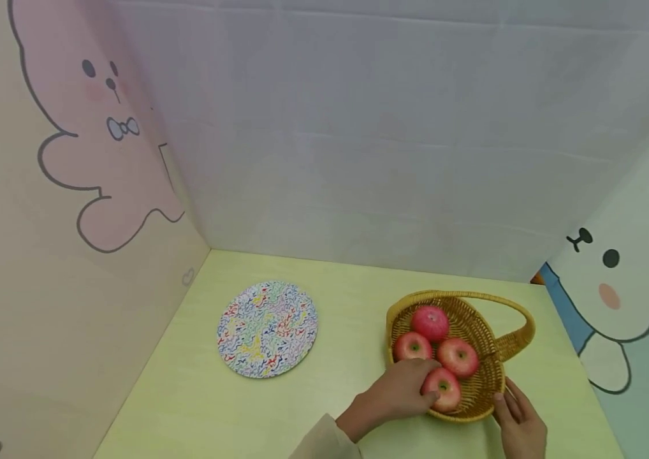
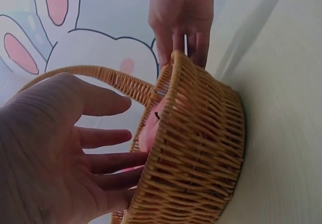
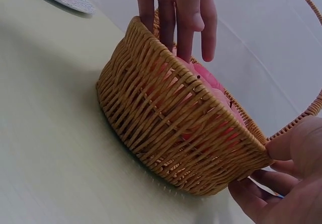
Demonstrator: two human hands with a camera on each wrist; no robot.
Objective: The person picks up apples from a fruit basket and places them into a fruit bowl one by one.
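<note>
A brown wicker basket [image 1: 488,395] with a tall arched handle stands on the table and holds several red apples [image 1: 458,357]. My left hand [image 1: 401,390] reaches over the near left rim, its fingers spread and fairly straight around the nearest apple [image 1: 445,394]. In the left wrist view, the thumb of that hand [image 2: 60,148] stands apart from the fingers, whose tips dip inside the rim. Whether they touch the apple is hard to tell. My right hand [image 1: 522,428] pinches the basket's right rim between thumb and fingers, clearest in the right wrist view [image 3: 297,176].
To the left of the basket lies a round plate [image 1: 267,329] with a multicoloured squiggle pattern. The pale yellow table [image 1: 187,408] is bordered by a white back wall [image 1: 370,159] and side walls printed with cartoon animals.
</note>
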